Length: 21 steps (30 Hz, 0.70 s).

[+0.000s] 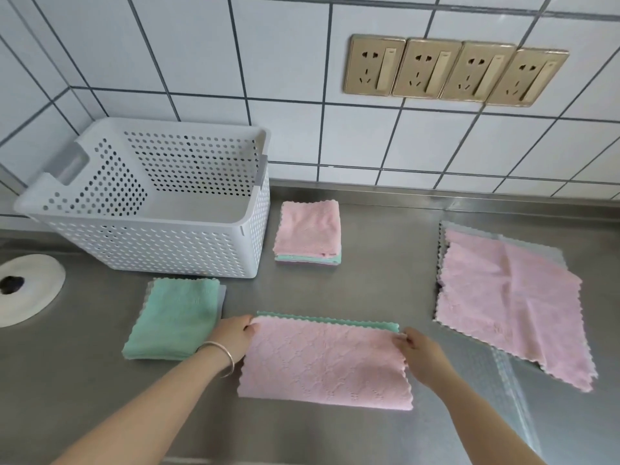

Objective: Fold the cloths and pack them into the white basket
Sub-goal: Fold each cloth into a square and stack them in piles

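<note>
Where the brushed steel bench [369, 263] meets the tiled wall, far left: one white basket [151, 250], perforated plastic, rectangular. Near centre: pink cloth [325, 364], fleecy, scallop-edged, folded in half over a green layer. The left hand [235, 337] and right hand [419, 354] pinch its far corners with curled fingers. Left: folded green cloth [174, 320]. Beside basket: folded stack [308, 233]. Right: flat unfolded pile [503, 303].
</note>
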{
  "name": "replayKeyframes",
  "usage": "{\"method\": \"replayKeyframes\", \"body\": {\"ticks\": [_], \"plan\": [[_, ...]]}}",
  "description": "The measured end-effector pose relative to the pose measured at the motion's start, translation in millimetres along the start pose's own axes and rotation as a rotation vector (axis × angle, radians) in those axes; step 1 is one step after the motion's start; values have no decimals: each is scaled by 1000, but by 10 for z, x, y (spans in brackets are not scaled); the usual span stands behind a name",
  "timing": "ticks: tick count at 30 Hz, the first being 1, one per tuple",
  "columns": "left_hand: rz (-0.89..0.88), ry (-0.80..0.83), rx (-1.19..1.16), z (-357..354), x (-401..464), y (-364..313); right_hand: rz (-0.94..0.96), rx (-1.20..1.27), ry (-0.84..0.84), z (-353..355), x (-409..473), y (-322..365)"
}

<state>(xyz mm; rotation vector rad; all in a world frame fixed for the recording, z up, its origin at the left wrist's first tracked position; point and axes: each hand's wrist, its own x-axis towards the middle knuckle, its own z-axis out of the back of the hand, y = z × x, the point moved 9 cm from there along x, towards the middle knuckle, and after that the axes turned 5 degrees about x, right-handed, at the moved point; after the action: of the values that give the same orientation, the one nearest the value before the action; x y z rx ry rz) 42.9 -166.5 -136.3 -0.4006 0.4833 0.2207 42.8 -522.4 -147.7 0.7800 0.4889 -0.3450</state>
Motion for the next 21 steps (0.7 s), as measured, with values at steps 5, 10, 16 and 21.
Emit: {"method": "replayKeyframes", "body": {"ticks": [5, 10, 16, 21], "plan": [[66, -21, 104, -31, 166, 7, 2, -22, -47, -14, 105, -19], [109, -21, 144, -73, 213, 50, -26, -13, -121, 21, 130, -22], [134, -17, 183, -85, 211, 26, -76, -78, -165, 23, 194, -26], [154, -120, 230, 16, 138, -1, -128, 48, -246, 100, 137, -39]]}}
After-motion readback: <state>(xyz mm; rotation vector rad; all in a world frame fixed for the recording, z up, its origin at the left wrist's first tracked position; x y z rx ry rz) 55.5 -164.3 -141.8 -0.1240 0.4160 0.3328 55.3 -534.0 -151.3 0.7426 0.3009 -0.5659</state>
